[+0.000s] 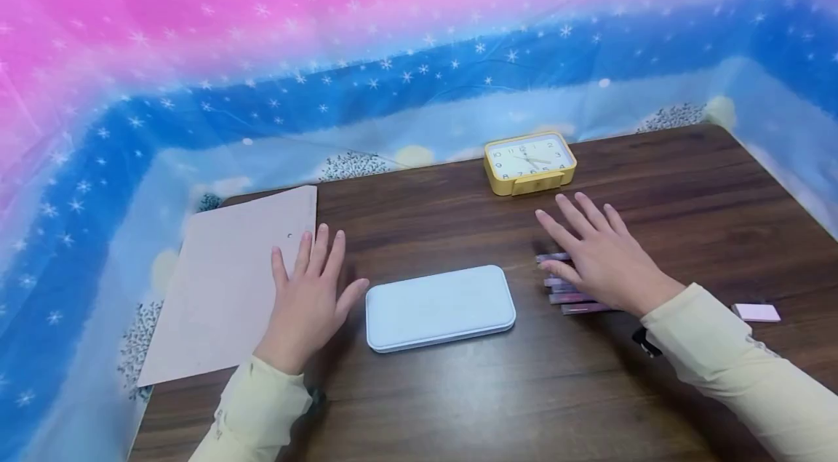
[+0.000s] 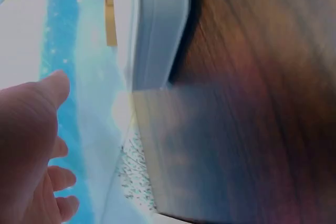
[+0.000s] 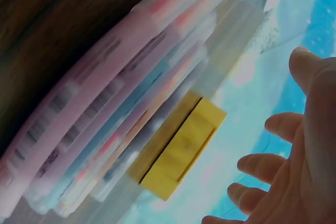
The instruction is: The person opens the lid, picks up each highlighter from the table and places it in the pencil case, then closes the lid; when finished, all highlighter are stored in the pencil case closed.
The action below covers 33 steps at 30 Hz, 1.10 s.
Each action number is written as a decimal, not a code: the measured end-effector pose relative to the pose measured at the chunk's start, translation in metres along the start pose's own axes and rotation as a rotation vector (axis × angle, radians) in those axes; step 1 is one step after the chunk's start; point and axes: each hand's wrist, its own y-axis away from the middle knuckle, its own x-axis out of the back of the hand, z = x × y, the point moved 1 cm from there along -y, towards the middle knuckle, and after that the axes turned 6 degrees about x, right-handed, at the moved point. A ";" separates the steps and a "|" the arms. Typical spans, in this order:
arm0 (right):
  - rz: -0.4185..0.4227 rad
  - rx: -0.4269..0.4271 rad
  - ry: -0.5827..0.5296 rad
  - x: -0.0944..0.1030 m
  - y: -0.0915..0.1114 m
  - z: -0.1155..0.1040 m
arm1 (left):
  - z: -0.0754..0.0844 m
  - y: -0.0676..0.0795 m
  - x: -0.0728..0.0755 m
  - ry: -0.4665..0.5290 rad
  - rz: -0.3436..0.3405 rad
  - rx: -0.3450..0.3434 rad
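My left hand [image 1: 306, 316] is held with fingers spread, between a pale sheet-like board [image 1: 229, 287] and a light blue flat case [image 1: 441, 308]. That case lies closed on the table, and its rounded edge [image 2: 157, 30] shows large in the left wrist view. Over several pens [image 1: 579, 308] my right hand [image 1: 605, 262] is spread out too, holding nothing. The right wrist view shows these pens [image 3: 100, 93] side by side, with pinkish, purple and blue barrels. Part of the row is hidden by the hand in the head view.
A yellow alarm clock [image 1: 530, 164] stands at the table's back edge. Right of the right sleeve lies a small white-and-pink block [image 1: 756, 312]. The dark wooden table [image 1: 445, 404] is bordered by a pink and blue snowflake cloth [image 1: 393, 62].
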 end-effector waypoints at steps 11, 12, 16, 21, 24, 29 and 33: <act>0.026 0.241 0.017 -0.001 -0.001 -0.036 | 0.019 0.026 0.003 0.033 -0.011 -0.164; 0.028 0.263 0.018 -0.002 -0.001 -0.039 | 0.021 0.029 0.001 0.042 -0.015 -0.178; 0.035 0.348 0.022 -0.009 0.000 -0.054 | 0.031 0.038 -0.011 0.074 -0.022 -0.218; 0.006 0.414 -0.012 -0.019 -0.002 -0.069 | 0.041 0.044 -0.027 0.115 -0.059 -0.238; -0.020 0.426 -0.036 -0.022 -0.004 -0.074 | 0.045 0.045 -0.032 0.133 -0.080 -0.235; -0.056 0.430 -0.044 -0.024 -0.006 -0.078 | 0.045 0.044 -0.037 0.130 -0.037 -0.239; -0.050 0.439 -0.031 -0.024 -0.011 -0.079 | 0.042 0.042 -0.037 0.116 -0.007 -0.245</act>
